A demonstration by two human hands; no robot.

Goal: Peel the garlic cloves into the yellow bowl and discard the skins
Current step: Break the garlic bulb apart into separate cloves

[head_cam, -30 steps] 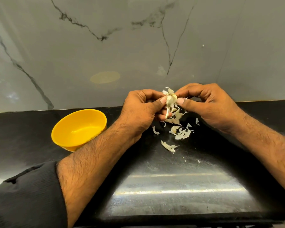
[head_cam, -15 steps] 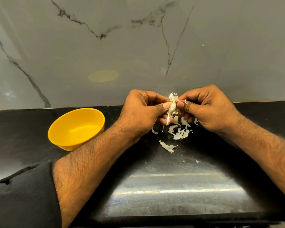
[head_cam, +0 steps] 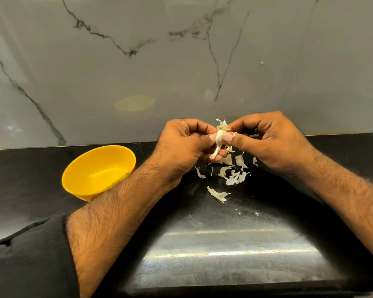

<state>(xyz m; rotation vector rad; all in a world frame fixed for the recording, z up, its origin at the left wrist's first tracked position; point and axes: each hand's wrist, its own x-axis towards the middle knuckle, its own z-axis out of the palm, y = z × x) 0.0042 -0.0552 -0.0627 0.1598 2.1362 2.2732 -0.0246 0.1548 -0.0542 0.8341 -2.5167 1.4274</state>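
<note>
A pale garlic clove with loose papery skin is held above the black counter, pinched between both thumbs and forefingers. My left hand grips it from the left, my right hand from the right. Torn white skins lie scattered on the counter just below the hands, with one larger shred nearer to me. The yellow bowl stands on the counter to the left, partly hidden by my left forearm; its visible inside holds nothing.
The black counter runs to a near edge at the bottom. A grey marble wall with dark veins rises right behind the hands. My black sleeve covers the lower left corner.
Both hands have stayed together on the clove, shifting slightly while working the skin. The loose skin at the clove's top has been pulled about. The bowl has not moved.
</note>
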